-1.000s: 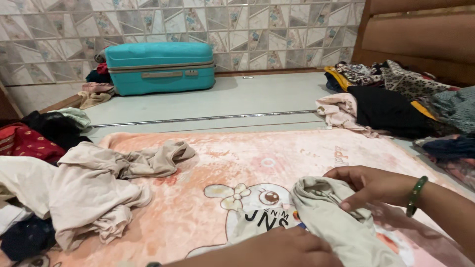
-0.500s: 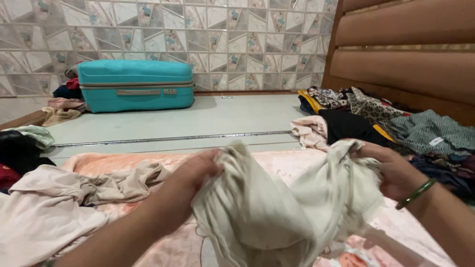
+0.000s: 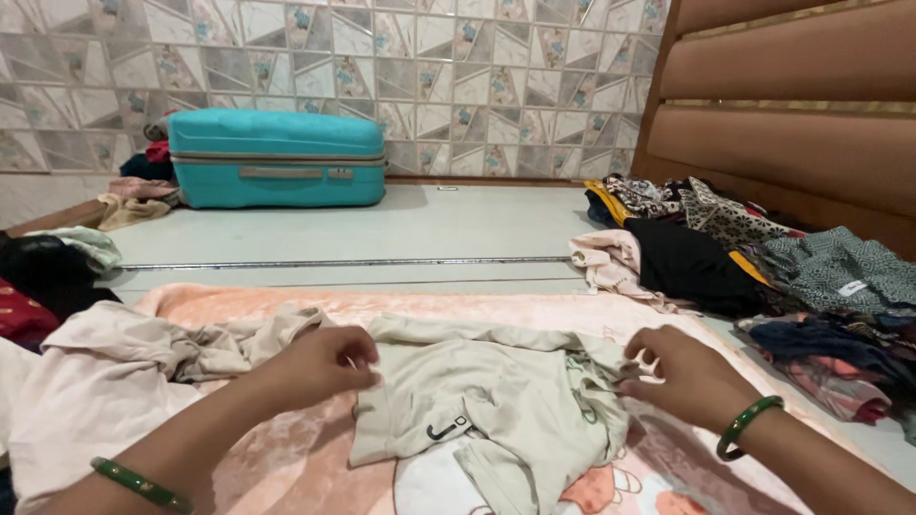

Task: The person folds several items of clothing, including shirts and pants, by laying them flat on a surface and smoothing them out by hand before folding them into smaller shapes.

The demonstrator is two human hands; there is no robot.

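Observation:
A pale beige garment (image 3: 496, 396) lies spread on a peach printed blanket (image 3: 286, 467). My left hand (image 3: 320, 360) pinches its left upper edge. At the garment's right upper edge, my right hand (image 3: 682, 374) grips the cloth. Both wrists wear a green bangle. A crumpled heap of beige and pink clothes (image 3: 124, 367) lies just left of my left hand.
A teal suitcase (image 3: 277, 157) lies against the tiled wall at the back. A pile of dark and patterned clothes (image 3: 754, 253) sits to the right by a brown padded headboard (image 3: 792, 105). More clothes (image 3: 48, 272) lie at the left edge.
The garment was picked up off the blanket, held up in the air between both hands, and now lies spread flat with each hand at a top corner.

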